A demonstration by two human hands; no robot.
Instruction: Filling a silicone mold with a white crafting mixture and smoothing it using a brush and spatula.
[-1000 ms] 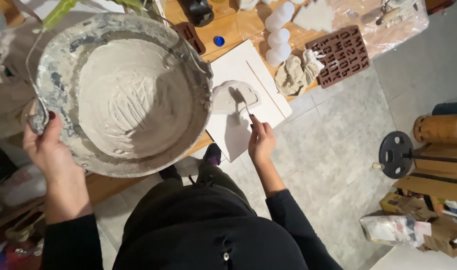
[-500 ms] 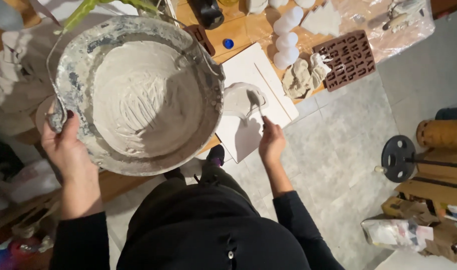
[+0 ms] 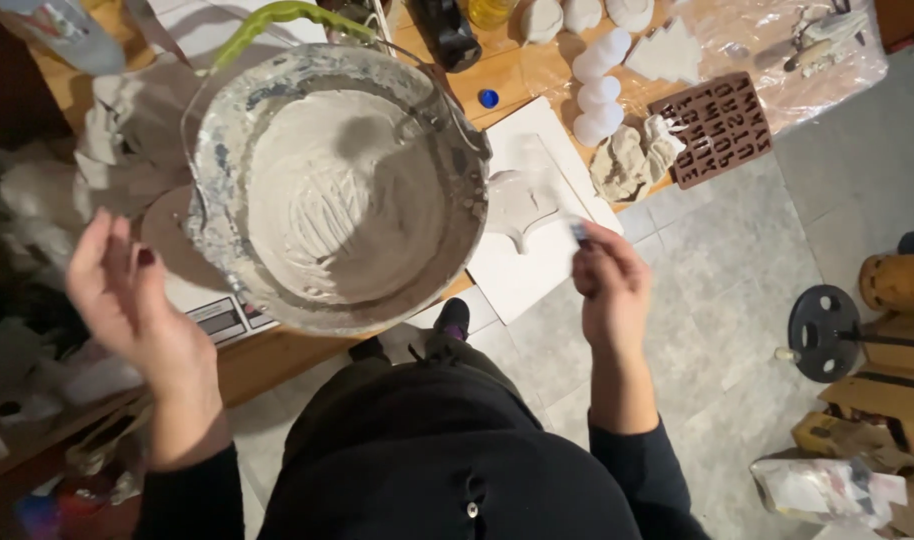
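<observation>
One big bucket sits at the tabletop edge, overhanging toward the person. It is part full of grey-white mix, surface ridged with tool marks, and the rim is crusted.

White board lies just right of the bucket with a pale cast piece on it. Brown letter mould and a cluster of white round casts are farther back.

Left hand: fingers spread, grip apart, holding nothing. It hovers just left of the bucket, not touching the rim.

Right hand: grip pinched together on a small tool, tip at the board's right edge, near the cast piece but clear of it.

Judgement: the step looks like working the cast piece with the tool, with the bucket standing unheld as the supply.

Next move calls for:
- a steadying left hand on the bucket rim before any dip, since it overhangs and could tip
- bringing the tool tip down on the piece at a shallow angle with light pressure, as the board is loose on the tabletop
</observation>
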